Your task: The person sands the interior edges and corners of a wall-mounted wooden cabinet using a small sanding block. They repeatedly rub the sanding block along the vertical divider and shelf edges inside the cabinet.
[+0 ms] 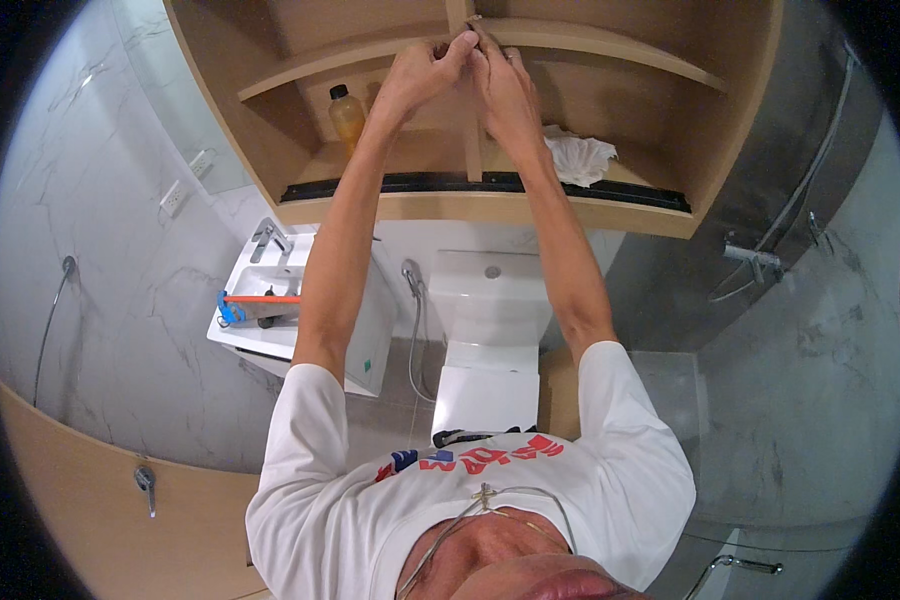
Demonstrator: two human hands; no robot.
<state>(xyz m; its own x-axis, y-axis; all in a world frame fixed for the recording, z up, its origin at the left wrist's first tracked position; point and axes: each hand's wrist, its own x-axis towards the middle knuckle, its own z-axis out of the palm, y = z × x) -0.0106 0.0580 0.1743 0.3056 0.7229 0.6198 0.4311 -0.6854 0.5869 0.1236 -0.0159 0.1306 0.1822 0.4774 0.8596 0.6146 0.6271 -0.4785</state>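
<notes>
Both hands are raised to the front of an open wooden wall cabinet (pixel 435 214), close together at its upright divider (pixel 474 150). My left hand (pixel 426 71) has its thumb and fingers drawn together near the edge of the middle shelf (pixel 607 46). Right beside it, my right hand (pixel 506 90) has its fingers bent and pointing up at the divider. Whether a small thing is pinched between the fingertips is too hidden to tell. A bottle with a black cap and amber liquid (pixel 347 116) stands in the lower left compartment, behind my left forearm.
Crumpled white paper or plastic (pixel 583 156) lies in the lower right compartment. A black track (pixel 630 193) runs along the cabinet's front lip. Below are a white toilet (pixel 487 397) and a basin (pixel 247 281) with an orange-and-blue tool (pixel 259 299) across it. A shower mixer (pixel 751 256) is at right.
</notes>
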